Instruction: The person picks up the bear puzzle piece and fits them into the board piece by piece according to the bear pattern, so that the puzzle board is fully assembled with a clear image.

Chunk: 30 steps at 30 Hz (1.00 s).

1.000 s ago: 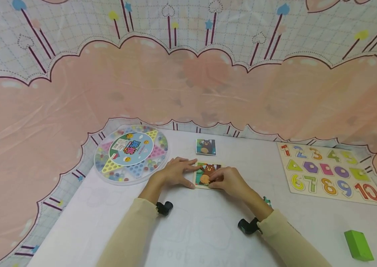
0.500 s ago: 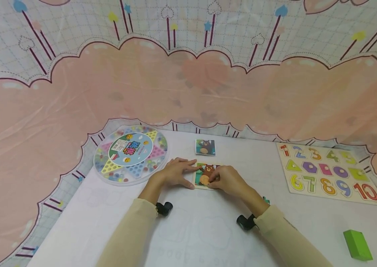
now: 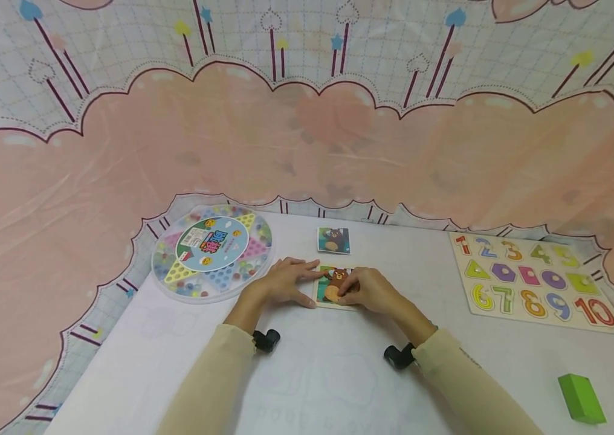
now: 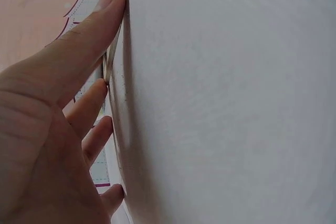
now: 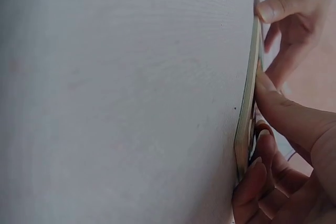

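A small wooden jigsaw puzzle (image 3: pixel 332 284) with a brown bear on a green ground lies flat on the table between both hands. My left hand (image 3: pixel 286 282) rests at its left side, fingers spread, with thumb and forefinger touching the edge. Over the puzzle's right part, my right hand (image 3: pixel 373 292) has its thumb and curled fingers closed on a puzzle piece, mostly hidden beneath them. From the right wrist view, the right thumb (image 5: pixel 281 108) lies against the top of the puzzle board (image 5: pixel 249 93). Just behind the puzzle is a picture card (image 3: pixel 333 240) with the same bear.
A round Chinese checkers set (image 3: pixel 213 252) with marbles under a clear cover lies at the left. On the right is a wooden number and shape board (image 3: pixel 538 284), with a green block (image 3: pixel 581 399) nearer the front. A patterned curtain (image 3: pixel 307 139) hangs behind the white table (image 3: pixel 318 374).
My right hand has shifted slightly left over the puzzle, fingers still on its right part. My left hand has stayed in place at the left edge.
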Available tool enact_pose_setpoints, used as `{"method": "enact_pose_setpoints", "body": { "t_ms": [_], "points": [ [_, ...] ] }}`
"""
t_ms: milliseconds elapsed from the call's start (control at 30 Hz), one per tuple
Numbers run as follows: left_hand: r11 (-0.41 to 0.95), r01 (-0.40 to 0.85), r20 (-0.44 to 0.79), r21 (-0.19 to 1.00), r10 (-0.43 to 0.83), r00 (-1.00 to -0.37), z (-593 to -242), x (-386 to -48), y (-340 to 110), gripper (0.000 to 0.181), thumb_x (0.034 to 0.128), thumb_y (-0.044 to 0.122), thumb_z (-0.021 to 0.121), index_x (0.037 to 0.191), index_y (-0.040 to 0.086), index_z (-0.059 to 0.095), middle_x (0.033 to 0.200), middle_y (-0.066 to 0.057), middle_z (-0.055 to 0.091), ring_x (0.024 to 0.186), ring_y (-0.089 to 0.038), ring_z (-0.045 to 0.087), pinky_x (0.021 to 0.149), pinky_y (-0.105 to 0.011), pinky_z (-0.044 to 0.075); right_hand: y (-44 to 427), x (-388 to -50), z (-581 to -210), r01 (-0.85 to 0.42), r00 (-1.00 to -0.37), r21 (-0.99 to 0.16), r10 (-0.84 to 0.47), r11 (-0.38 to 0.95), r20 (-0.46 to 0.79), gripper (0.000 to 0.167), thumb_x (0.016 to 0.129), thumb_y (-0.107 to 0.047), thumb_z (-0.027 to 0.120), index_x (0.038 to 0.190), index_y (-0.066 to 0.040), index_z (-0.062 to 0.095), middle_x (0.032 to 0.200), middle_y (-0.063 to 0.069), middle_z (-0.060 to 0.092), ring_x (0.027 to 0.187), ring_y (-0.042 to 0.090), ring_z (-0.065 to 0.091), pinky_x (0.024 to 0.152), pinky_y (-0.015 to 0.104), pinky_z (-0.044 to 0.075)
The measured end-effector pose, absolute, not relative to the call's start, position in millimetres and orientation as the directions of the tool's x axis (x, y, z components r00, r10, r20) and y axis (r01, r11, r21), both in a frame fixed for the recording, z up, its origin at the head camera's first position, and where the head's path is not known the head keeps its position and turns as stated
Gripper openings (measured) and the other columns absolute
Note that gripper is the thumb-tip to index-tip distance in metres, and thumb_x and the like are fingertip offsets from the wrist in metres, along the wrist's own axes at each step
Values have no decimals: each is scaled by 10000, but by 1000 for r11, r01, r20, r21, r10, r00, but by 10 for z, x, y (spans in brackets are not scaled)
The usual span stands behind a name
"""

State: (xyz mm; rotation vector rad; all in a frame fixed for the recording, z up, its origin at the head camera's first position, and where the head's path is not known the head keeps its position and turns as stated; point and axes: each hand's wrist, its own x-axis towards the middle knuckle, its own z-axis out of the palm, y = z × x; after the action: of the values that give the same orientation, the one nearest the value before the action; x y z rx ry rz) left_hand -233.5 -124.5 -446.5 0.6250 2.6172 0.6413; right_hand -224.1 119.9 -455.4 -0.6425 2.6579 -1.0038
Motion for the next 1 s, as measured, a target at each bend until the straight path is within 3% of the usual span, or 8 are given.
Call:
{"method": "enact_pose_setpoints", "body": {
  "t_ms": [333,533,733,867,1000],
  "points": [
    [795,344,-248,499,511,-823,-4450,-2344,-1258,709,836,427,814,1480,329,533,1691,91,307,1566,-258,255,1286,-578,168,1185,-2244,-4566,-325,-874,-675,-483,662,-54,63,843,-139,828,891,-106,804,958,44,696,801,105,524,660,186,420],
    [795,335,-253,506,507,-824,-4444,-2344,-1249,712,831,435,816,1477,329,536,1691,99,305,1569,-252,252,1290,-582,154,1256,-2219,-4475,-369,-840,-640,-537,674,-80,117,884,-188,800,987,-134,802,1042,32,727,905,119,587,760,225,479],
    [803,317,-262,504,492,-830,-4448,-2338,-1249,705,830,423,823,1472,346,541,1688,117,307,1567,-245,250,1278,-580,196,1457,-2178,-4325,-383,-803,-636,-581,670,-128,312,891,-262,793,1180,-149,756,1269,84,720,1131,255,635,982,477,541],
    [798,317,-258,513,495,-830,-4452,-2339,-1245,712,822,414,831,1469,334,545,1689,111,306,1568,-247,249,1285,-577,177,1687,-2140,-4285,-386,-804,-647,-584,657,-113,449,870,-291,813,1280,-146,703,1398,121,647,1348,376,544,1112,633,446],
    [794,321,-254,516,500,-828,-4456,-2342,-1243,721,819,416,833,1473,329,541,1690,108,304,1570,-249,246,1290,-574,158,1930,-2087,-4254,-339,-842,-643,-526,687,-118,543,845,-330,834,1337,-173,666,1491,116,570,1432,411,451,1139,678,394]
  ]
}}
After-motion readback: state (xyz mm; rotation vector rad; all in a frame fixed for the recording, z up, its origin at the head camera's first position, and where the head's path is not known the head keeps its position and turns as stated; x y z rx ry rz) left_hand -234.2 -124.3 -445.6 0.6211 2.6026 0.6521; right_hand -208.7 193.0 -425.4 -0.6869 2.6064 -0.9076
